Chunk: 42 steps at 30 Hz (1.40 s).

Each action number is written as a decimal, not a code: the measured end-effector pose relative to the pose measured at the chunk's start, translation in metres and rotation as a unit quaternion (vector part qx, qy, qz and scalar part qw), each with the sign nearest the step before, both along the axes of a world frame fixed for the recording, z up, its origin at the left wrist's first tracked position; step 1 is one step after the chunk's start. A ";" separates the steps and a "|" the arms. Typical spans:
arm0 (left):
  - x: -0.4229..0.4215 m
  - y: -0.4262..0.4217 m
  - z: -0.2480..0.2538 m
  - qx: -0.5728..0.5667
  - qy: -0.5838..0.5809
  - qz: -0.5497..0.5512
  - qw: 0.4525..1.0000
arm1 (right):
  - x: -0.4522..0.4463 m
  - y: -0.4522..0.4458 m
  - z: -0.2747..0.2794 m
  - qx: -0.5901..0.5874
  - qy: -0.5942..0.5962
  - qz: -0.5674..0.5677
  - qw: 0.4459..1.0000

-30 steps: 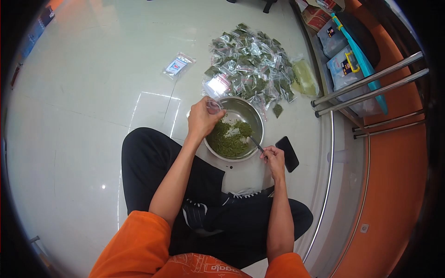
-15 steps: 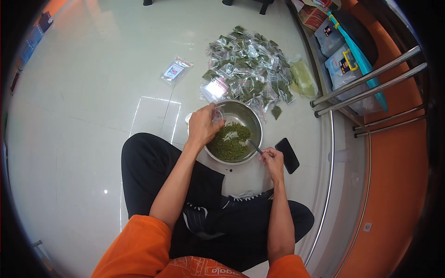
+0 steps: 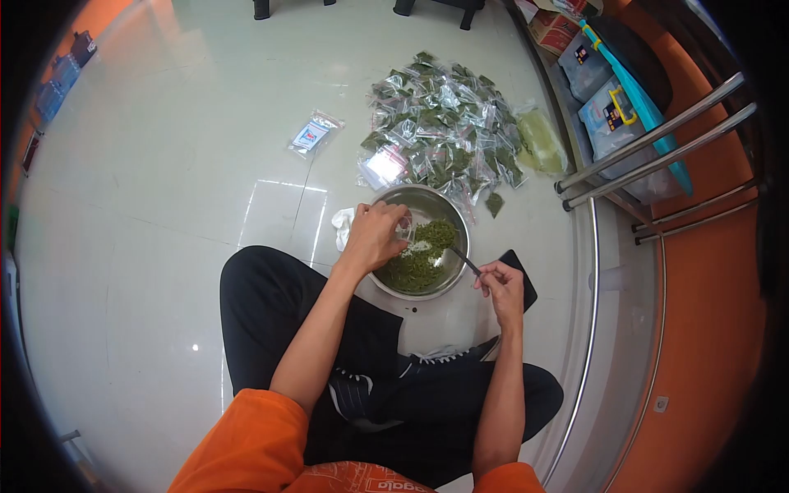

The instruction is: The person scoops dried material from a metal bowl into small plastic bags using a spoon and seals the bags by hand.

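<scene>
A metal bowl point(image 3: 458, 261) stands on the floor before my crossed legs. Inside lies a chopped green leafy mix point(image 3: 411, 274) with a whitish patch on it. My left hand point(image 3: 377, 236) reaches over the bowl's left side, its fingers closed on a small clear plastic container point(image 3: 408, 228), mostly covered by them. At the bowl's right, my right hand point(image 3: 500, 285) grips the dark handle of a spoon point(image 3: 467, 260); its tip is in the green mix.
Beyond the bowl spreads a pile of clear plastic bags point(image 3: 440, 123) with dark green leaves inside. A labelled plastic packet point(image 3: 314, 134) lies left of it. Black phone point(image 3: 519, 279) beside my right hand, white cloth point(image 3: 343, 228) left of the bowl. Metal rails point(image 3: 657, 135) stand at right.
The spoon has shifted in the mix, and more of the bowl's bottom shows at right. My right hand has moved right and now partly covers the phone. My left hand still holds the container.
</scene>
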<state>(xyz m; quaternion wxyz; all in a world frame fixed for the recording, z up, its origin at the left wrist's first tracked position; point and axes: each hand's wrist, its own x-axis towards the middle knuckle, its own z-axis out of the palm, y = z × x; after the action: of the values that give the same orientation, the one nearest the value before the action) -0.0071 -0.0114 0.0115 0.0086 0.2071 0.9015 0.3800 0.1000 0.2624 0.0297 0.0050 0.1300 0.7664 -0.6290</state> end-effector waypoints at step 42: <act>-0.002 0.022 -0.023 0.161 0.014 -0.018 0.987 | 0.010 -0.022 0.058 0.505 0.233 0.036 0.830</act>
<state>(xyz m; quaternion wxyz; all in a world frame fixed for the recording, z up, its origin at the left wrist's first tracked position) -0.0090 0.0110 -0.0113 -0.0311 0.2275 0.8246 0.5170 0.1099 0.2403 0.0877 -0.2172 -0.0638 0.9599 -0.1652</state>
